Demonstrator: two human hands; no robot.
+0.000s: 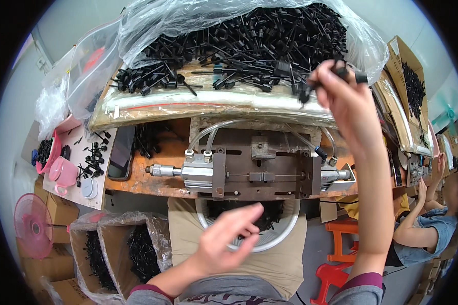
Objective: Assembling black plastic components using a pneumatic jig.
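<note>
Up at the far side, the right hand (pixel 348 99) is closed, fingers and thumb pinching black plastic work (pixel 361 78) at the near edge of the big heap; one dark end pokes out past the knuckles, and whether that's one piece or several, I can't tell. The left hand (pixel 226 238) hangs over the white basket (pixel 291 227), thumb apart from loosely bent fingers, nothing visible in its grasp. That basket sits at the person's lap, with a batch of black parts (pixel 269 217) inside, half covered by the hand. Now the big one: a clear plastic bag (pixel 163 18) lies open across the raised bench shelf, its mouth spread around a deep tangle of black stemmed pieces (pixel 259 38). Over on the left, a pink basket (pixel 50 161) carries more dark pieces, just beside a pink mug (pixel 62 171), contents unclear, and a round white tub (pixel 89 188). Down at lower left, two plastic-lined compartments of cardboard (pixel 112 254) each hold a dark load, the right-hand one (pixel 142 254) plainly full of thin black stems. Far right, a tilted carton (pixel 398 53) shows black parts (pixel 413 89) massed at its open side. And between the two hands, the metal fixture (pixel 262 177) has its clear tubes (pixel 203 136) looping above.
</note>
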